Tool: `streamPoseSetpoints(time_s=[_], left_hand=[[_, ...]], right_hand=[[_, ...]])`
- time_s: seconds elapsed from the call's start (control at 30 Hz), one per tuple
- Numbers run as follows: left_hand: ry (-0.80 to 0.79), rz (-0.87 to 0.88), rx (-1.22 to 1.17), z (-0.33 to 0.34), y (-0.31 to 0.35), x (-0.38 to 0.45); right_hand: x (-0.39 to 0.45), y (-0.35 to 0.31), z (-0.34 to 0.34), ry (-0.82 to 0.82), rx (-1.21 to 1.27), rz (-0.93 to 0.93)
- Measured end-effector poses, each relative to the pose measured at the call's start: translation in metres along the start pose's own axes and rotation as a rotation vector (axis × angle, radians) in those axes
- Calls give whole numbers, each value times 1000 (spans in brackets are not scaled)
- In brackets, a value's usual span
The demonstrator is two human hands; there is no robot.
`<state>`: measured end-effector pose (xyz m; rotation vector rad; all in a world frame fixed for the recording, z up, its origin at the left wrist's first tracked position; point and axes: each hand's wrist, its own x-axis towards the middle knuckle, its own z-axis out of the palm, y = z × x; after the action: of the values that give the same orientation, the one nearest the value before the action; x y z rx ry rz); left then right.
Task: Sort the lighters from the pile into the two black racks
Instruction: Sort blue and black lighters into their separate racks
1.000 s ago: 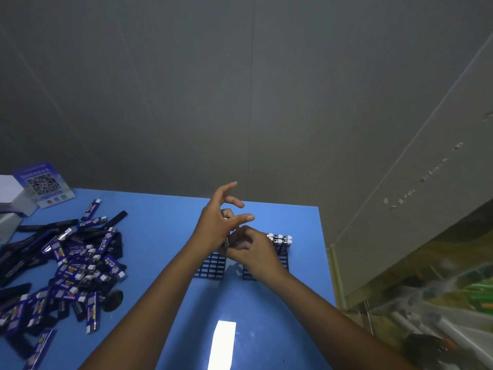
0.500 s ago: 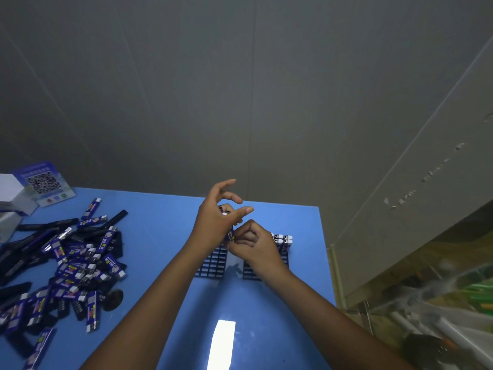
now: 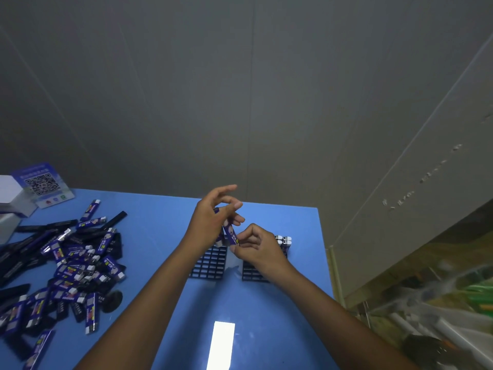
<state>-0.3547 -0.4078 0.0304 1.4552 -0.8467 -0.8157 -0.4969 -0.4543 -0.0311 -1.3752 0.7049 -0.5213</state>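
A pile of purple and black lighters [image 3: 66,265] covers the left of the blue table [image 3: 160,209]. Two black grid racks sit mid-table: the left rack [image 3: 209,264] shows bare slots, the right rack [image 3: 252,273] has a few lighters [image 3: 283,240] standing at its far right corner. Above the gap between the racks, my left hand [image 3: 210,225] holds purple lighters, its index and middle fingers raised. My right hand [image 3: 257,248] pinches the lower end of one purple lighter [image 3: 231,234] that both hands touch.
A blue QR-code sign [image 3: 44,184] and white boxes [image 3: 10,193] stand at the table's far left corner. A bright light reflection [image 3: 221,343] lies on the near table. The table's right edge borders a grey wall and clutter on the floor.
My left hand has lifted slightly and its fingers closed on the lighters. My right hand rose from the racks and took hold of one lighter's lower end.
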Motion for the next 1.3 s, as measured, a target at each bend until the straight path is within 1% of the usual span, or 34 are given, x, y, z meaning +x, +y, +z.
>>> streamPoseSetpoints(time_s=[0.17, 0.3, 0.37, 0.57, 0.77, 0.93, 1.0, 1.3], left_hand=[[1, -13, -43, -5, -7, 1], [-24, -27, -34, -5, -11, -1], [-39, -33, -15, -4, -13, -1], [-69, -42, -2, 0, -19, -4], [-82, -30, 24, 2, -22, -5], [-95, -36, 24, 4, -26, -6], [-99, -44, 22, 5, -28, -6], [-110, -59, 13, 9, -36, -7]], right_hand=[[-4, 10, -17, -78, -234, 36], [-9, 15, -31, -152, -280, 110], [-11, 17, -37, -155, -310, 101], [-13, 7, -55, -22, -465, -3], [-10, -4, -71, 122, -546, -65], [-8, 0, -80, 205, -593, -106], [-7, 2, -83, 216, -661, -127], [-6, 11, -86, 162, -951, -127]])
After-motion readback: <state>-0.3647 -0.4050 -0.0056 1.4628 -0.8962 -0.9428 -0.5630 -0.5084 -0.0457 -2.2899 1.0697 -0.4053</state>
